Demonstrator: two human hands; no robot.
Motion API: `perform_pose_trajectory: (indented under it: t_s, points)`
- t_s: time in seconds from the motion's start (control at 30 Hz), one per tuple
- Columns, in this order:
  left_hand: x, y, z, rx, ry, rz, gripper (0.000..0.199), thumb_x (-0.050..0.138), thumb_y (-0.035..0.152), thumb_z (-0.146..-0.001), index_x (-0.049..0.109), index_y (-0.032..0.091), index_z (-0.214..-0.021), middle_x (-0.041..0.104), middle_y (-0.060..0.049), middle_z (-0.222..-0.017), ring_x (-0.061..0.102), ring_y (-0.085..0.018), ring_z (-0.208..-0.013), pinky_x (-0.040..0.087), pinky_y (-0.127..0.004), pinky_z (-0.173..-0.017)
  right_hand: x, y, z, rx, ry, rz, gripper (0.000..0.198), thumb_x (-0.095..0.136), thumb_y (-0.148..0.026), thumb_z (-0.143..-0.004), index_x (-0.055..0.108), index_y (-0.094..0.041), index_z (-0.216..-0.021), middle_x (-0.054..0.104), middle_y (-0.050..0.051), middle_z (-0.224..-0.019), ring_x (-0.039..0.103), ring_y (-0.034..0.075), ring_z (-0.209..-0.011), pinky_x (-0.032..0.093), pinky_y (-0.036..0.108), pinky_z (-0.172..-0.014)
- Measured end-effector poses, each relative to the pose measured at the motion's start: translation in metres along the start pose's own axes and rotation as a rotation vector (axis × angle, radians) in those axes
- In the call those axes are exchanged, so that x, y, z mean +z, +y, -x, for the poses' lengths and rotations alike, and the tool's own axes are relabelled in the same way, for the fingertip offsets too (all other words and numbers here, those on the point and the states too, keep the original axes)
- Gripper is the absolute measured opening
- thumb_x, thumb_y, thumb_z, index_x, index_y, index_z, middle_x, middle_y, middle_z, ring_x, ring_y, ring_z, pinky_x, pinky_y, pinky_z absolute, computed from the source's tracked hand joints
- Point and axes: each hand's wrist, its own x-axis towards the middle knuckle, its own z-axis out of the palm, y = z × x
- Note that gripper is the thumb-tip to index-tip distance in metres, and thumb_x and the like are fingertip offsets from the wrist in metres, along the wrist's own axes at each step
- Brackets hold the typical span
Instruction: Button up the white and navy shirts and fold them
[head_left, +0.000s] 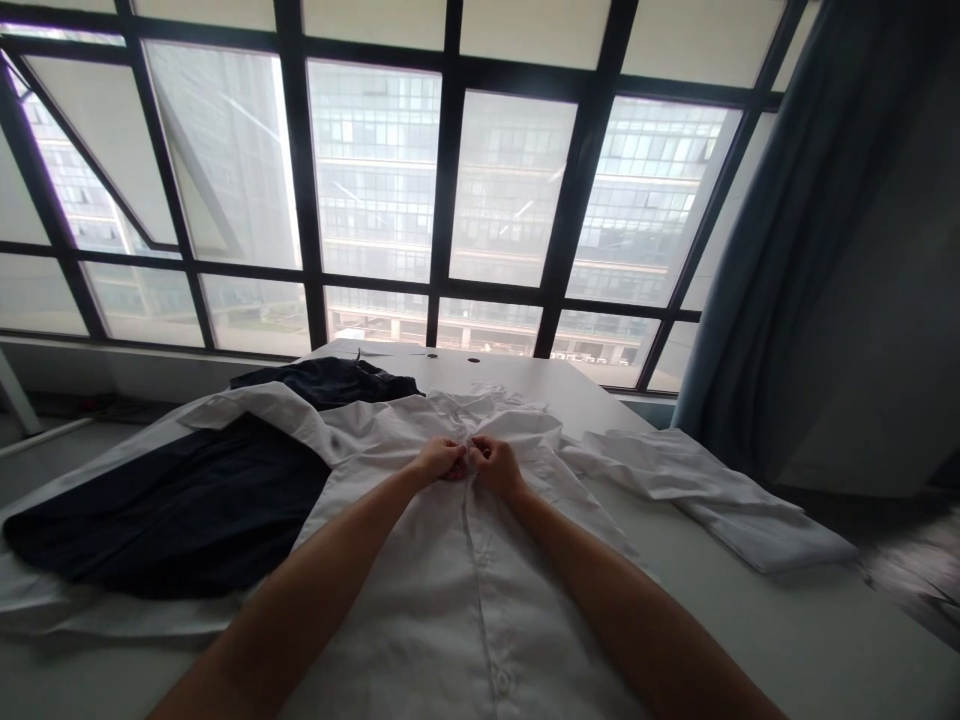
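Observation:
A white button-up shirt [420,600] lies spread on the table, its front facing up and its collar toward the windows. My left hand [442,459] and my right hand [495,465] meet at the upper part of its front opening. Both sets of fingers are pinched on the shirt's front edges, close together. Whether a button sits between the fingertips is too small to make out. Below the hands the button strip runs down toward me. One sleeve stretches out to the left over dark cloth.
A dark navy garment [172,510] lies at the left, partly under the sleeve, and more dark clothing [330,380] is behind it. White folded cloth [750,510] rests at the right of the white table [600,390]. Windows [375,180] and a blue-grey curtain [787,250] stand beyond.

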Motion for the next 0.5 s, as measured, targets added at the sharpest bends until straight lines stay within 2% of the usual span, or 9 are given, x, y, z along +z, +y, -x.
perform_pose_trajectory:
  t_s: [0.3,0.5]
  points:
    - [-0.0045,0.0028,0.0029,0.004,-0.034,0.028,0.031,0.058,0.025,-0.089,0.053,0.014,-0.06,0.05,0.003,-0.051,0.043,-0.007,-0.041,0.035,-0.02,-0.043,-0.0002,0.0023,0.0021,-0.045,-0.074,0.086,0.027,0.053,-0.026,-0.079,0.075,-0.015,-0.09,0.074,0.005,-0.078,0.065,0.016,-0.066,0.047,0.023,-0.064]
    - [-0.0056,0.004,0.004,-0.001,-0.04,0.067,0.029,0.061,0.026,-0.088,0.056,0.013,-0.063,0.051,0.003,-0.054,0.045,-0.006,-0.045,0.036,-0.019,-0.045,-0.0014,0.0,0.0043,-0.086,-0.095,0.096,0.028,0.052,-0.024,-0.078,0.076,-0.015,-0.088,0.073,0.004,-0.075,0.064,0.016,-0.065,0.046,0.023,-0.063]
